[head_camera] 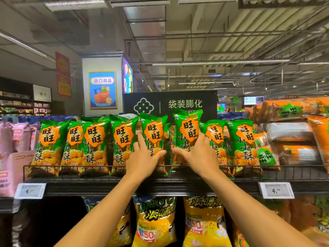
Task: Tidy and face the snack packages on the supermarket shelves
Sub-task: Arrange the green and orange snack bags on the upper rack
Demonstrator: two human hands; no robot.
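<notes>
Head view shows the left hand (144, 158) and right hand (197, 156) each gripping a glossy, crinkled green bag (154, 135) (187, 130) on the wire-fronted shelf (106, 186).

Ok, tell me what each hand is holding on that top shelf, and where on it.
Left hand grips a green snack bag at its lower middle; right hand grips the neighbouring green bag at the same height.

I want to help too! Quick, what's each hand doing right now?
Left hand: grips a green and orange crinkly plastic snack bag.
Right hand: grips the neighbouring taller green and orange plastic snack bag.
</notes>
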